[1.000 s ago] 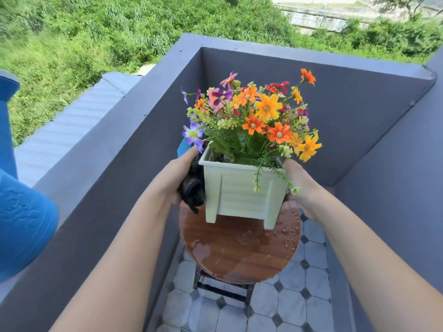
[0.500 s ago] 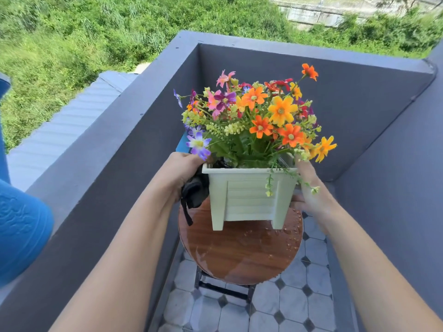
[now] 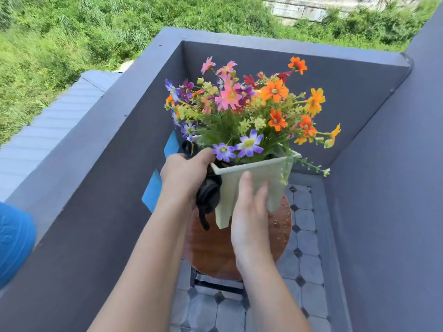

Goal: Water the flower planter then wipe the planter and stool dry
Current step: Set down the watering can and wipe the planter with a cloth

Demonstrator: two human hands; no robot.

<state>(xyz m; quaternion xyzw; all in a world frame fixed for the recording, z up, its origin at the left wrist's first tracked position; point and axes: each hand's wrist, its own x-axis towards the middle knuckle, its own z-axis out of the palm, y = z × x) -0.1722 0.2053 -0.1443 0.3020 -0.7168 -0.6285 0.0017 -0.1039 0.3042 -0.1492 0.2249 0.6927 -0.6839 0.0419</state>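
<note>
A white square planter (image 3: 257,177) full of orange, pink and purple flowers (image 3: 249,109) is held up, tilted, above the round brown stool (image 3: 211,250). My left hand (image 3: 185,174) grips its left rim and presses a bunched black cloth (image 3: 208,196) against that side. Flat on the planter's near face lies my right hand (image 3: 250,212), fingers pointing up. Water drops sit on the stool's wet top at its right edge. The planter's far side is hidden.
Dark grey balcony walls (image 3: 100,178) close in on the left, back and right. A blue watering can (image 3: 13,238) stands on the left ledge. Grey and black floor tiles (image 3: 215,312) lie under the stool. Grass lies beyond the wall.
The planter has been turned and tilted over the stool. My right hand moved from its right side to its near face. My left hand stayed at the left rim with the cloth.
</note>
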